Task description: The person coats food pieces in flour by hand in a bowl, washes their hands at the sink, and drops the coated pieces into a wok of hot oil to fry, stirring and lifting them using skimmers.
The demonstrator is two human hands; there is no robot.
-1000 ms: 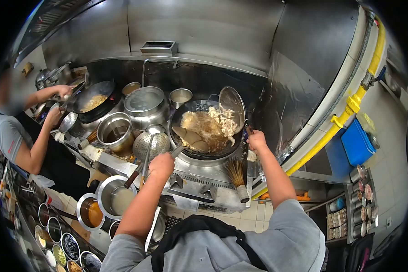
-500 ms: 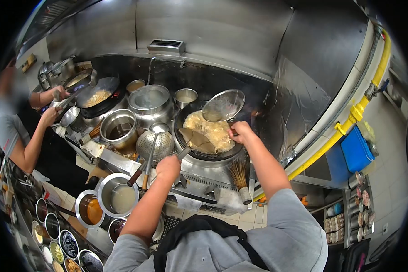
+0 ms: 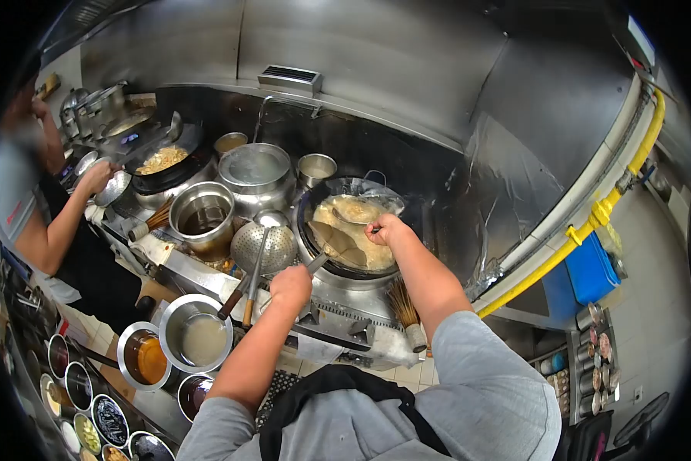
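My left hand [image 3: 292, 287] is closed around the handle of a wide-bladed wok spatula [image 3: 336, 244], whose blade rests in the near left part of the wok [image 3: 308, 201]. With closed fingers, my right hand [image 3: 385, 229] grips a round wire-mesh strainer [image 3: 353, 210] low in the wok, partly in the frothy liquid. Pale bubbling oil [image 3: 375, 257] with food in it surrounds both tools; single pieces are hard to make out. Left of the wok lie a perforated skimmer [image 3: 264, 249] and a ladle [image 3: 271, 219], their handles near my left hand.
A bamboo brush [image 3: 404, 303] stands at the stove's front right. Pots of dark liquid [image 3: 201, 211] and a lidded-looking steel pot [image 3: 255, 165] are left of the wok. A co-worker [image 3: 57, 223] stands at another wok [image 3: 165, 161]. Sauce bowls [image 3: 144, 355] sit lower left.
My right hand has brought the strainer down and left from above the wok into the frothing oil. My left hand stays nearly still. One of the co-worker's hands has risen toward the head.
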